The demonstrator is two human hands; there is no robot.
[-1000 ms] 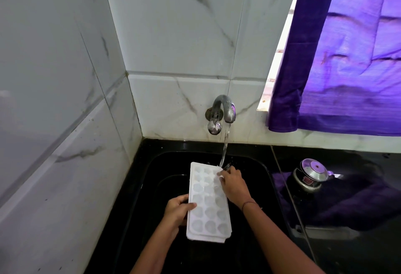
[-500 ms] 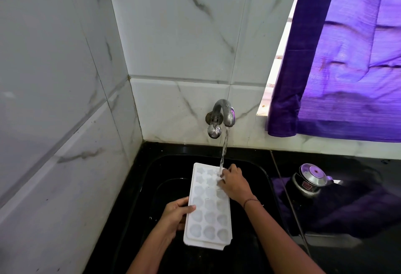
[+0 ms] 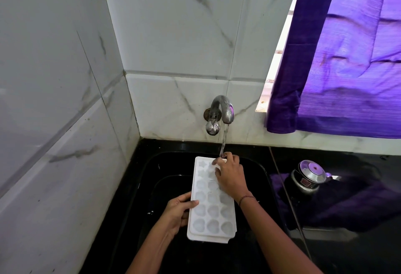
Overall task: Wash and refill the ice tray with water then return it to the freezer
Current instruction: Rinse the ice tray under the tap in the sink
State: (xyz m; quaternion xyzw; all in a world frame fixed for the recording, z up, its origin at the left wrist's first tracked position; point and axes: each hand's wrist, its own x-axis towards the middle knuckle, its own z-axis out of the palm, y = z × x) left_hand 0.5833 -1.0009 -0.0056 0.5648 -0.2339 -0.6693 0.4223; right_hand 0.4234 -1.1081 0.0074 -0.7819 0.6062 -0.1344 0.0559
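Observation:
A white ice tray [image 3: 211,215] with several shaped cells is held lengthwise over the black sink [image 3: 165,165]. My left hand [image 3: 176,213] grips its left edge near the middle, thumb on top. My right hand [image 3: 229,176] rests on the tray's far right corner, fingers spread over the cells. A chrome wall tap [image 3: 221,113] runs a thin stream of water that lands on my right fingers at the tray's far end. The far right cells are hidden under my hand.
Marble-tiled walls close in on the left and behind. A black counter [image 3: 347,252] lies to the right with a shiny metal kettle [image 3: 308,176] on it. A purple curtain [image 3: 347,67] hangs over the window at the upper right.
The tray and both hands have stayed under the stream. My right hand has slid a little toward the tray's far end, with its fingers now right under the water.

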